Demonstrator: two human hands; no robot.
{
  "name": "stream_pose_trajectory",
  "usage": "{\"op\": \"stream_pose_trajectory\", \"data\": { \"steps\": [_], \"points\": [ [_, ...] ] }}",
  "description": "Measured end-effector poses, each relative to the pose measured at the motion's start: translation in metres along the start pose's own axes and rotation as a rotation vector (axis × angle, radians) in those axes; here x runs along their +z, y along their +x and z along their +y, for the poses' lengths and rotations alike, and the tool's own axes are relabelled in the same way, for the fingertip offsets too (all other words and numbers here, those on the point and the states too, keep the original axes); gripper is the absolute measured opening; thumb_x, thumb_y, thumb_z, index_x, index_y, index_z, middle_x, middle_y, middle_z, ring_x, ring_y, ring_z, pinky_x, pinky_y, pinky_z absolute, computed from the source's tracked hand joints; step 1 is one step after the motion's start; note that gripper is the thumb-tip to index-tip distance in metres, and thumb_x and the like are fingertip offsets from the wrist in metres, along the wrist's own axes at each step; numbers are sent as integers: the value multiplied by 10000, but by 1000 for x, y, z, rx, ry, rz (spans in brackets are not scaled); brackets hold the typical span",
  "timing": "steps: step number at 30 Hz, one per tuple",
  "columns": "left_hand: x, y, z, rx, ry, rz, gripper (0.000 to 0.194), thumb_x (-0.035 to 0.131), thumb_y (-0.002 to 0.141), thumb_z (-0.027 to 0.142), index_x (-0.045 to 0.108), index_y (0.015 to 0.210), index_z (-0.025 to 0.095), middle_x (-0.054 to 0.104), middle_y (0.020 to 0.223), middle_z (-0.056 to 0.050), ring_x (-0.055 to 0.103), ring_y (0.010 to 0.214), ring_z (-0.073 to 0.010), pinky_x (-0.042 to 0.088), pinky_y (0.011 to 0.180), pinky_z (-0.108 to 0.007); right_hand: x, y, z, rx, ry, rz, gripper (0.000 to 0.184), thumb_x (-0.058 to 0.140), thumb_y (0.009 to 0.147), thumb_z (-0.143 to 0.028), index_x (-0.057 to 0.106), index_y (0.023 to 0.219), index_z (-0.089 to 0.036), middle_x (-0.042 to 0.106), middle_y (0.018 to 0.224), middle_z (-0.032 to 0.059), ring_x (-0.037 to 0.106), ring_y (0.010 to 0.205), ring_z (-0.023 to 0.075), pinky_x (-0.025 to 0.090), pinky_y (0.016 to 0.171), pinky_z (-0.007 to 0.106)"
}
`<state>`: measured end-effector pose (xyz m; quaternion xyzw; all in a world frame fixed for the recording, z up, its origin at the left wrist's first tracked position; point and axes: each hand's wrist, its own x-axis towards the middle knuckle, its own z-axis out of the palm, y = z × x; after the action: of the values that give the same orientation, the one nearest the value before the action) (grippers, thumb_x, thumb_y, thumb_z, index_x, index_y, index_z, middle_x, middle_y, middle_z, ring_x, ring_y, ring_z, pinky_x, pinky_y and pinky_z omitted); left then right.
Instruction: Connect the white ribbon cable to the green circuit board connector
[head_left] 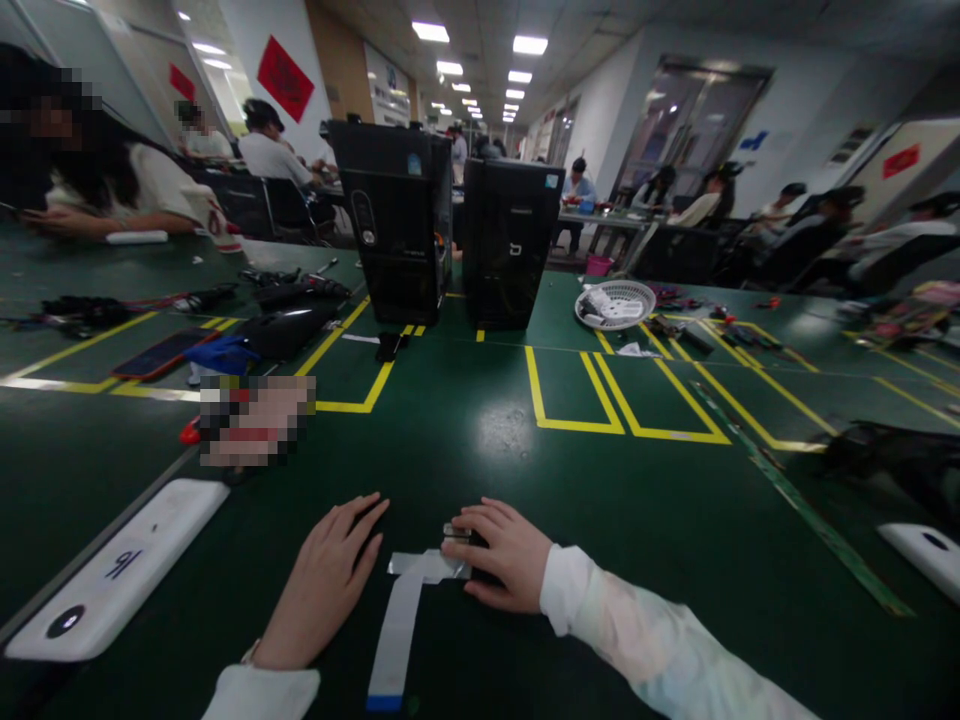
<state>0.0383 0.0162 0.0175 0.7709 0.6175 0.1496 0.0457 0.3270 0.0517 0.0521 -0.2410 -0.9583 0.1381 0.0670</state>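
Between the two hands, near the front of the green surface (472, 465), lies a pale ribbon (397, 630), bent to one side at its far end and tipped with a blue end (385, 703) nearest the wearer. The left hand (326, 580) is palm down just beside it, its grip released, holding nothing. The right hand (508, 560) curves over a small shiny part (456, 533) at the ribbon's far end; I cannot tell whether its grip pinches that part or only presses it. The ribbon looks light, thin, flexible and a little slippery, probably easy to crease at the bend. Best hold would be by the shiny part or the flat edges, sparing the blue end. Black towers (510, 245) stand well beyond.
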Motion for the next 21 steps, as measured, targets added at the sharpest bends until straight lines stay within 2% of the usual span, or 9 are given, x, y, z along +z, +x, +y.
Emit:
{"op": "stream_pose_trajectory", "data": {
  "steps": [4,6,8,12,15,16,17,19,21],
  "points": [
    [-1,0,1,-7,-15,4,463,385,930,409,501,1351,253,513,1395,-73,475,1272,-270,367,1075,-519,5,-1,3,-12,-20,36,579,516,880,-435,413,1415,-238,426,1430,130,358,1333,266,269,1109,500],
    [-2,-1,1,-20,-13,-10,472,387,927,415,501,1353,249,507,1402,-80,472,1275,-284,381,1061,-530,3,-4,19,14,-71,96,593,500,889,-441,389,1432,-231,381,1465,142,328,1355,271,253,1116,514],
    [-2,-1,0,-30,-12,-19,476,385,925,417,503,1353,247,503,1408,-82,467,1279,-296,395,1047,-541,-3,-16,50,119,-153,193,552,473,905,-422,422,1412,-210,388,1459,155,324,1355,284,255,1108,537],
    [0,-1,0,-21,-9,-11,472,387,927,416,503,1355,254,502,1413,-74,464,1285,-294,389,1054,-538,-25,-82,142,597,-367,467,460,438,905,-391,544,1297,-175,431,1409,174,346,1322,335,302,1055,572],
    [1,-1,0,-6,7,3,476,378,933,413,489,1366,248,507,1408,-77,470,1281,-283,375,1069,-528,-40,-158,197,1195,-462,602,500,381,905,-367,553,1284,-91,437,1381,211,345,1315,349,308,1049,528],
    [2,-1,0,0,11,9,476,372,936,410,487,1368,245,509,1406,-76,470,1282,-276,368,1077,-522,-44,-182,206,1380,-455,617,527,370,904,-379,547,1292,-70,433,1380,220,358,1308,343,313,1053,495],
    [2,-1,0,7,13,12,476,367,938,408,486,1368,243,511,1405,-75,468,1284,-269,360,1085,-515,-47,-204,211,1475,-458,640,560,357,903,-367,529,1296,-7,424,1367,268,361,1300,367,310,1048,505],
    [3,-1,-1,12,13,10,475,364,940,407,487,1368,243,512,1405,-71,465,1289,-261,353,1093,-507,-50,-236,212,1568,-456,648,578,313,910,-335,517,1288,52,428,1345,312,366,1293,384,317,1043,504],
    [3,-2,-1,3,10,-1,475,367,938,412,488,1367,249,508,1410,-71,466,1290,-264,361,1085,-511,-51,-253,207,1607,-445,629,587,286,917,-335,514,1297,50,425,1361,307,378,1283,396,342,1029,505]
  ]
}}
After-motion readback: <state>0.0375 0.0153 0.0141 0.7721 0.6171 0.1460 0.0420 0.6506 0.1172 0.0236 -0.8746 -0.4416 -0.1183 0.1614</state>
